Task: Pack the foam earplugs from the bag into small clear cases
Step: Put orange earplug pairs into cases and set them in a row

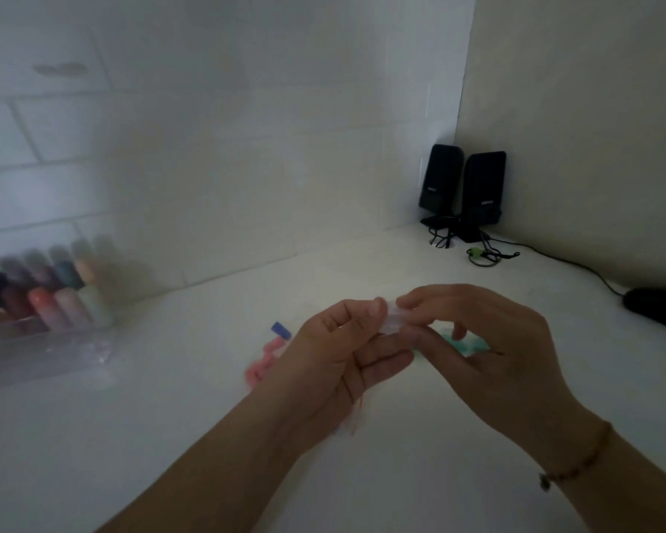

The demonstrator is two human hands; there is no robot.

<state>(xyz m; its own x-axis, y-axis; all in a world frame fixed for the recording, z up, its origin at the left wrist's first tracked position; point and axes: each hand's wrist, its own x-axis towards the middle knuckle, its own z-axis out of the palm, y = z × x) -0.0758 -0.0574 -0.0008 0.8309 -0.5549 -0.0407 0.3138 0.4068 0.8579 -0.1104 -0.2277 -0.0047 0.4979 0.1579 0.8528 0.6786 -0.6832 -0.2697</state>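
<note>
Both hands are raised above the white table (170, 436) and meet at a small clear case (395, 320). The left hand (339, 363) pinches the case's left end between thumb and fingers. The right hand (473, 340) grips the right end with curled thumb and forefinger. The view is dim and blurred; whether the case is open cannot be told. Pink earplugs (264, 361) and one blue earplug (280, 330) lie on the table just left of the left hand. Green earplugs (468, 345) lie beneath the right hand. A bracelet (577, 461) circles the right wrist. Two black speakers (462, 190) stand well beyond the hands.
</note>
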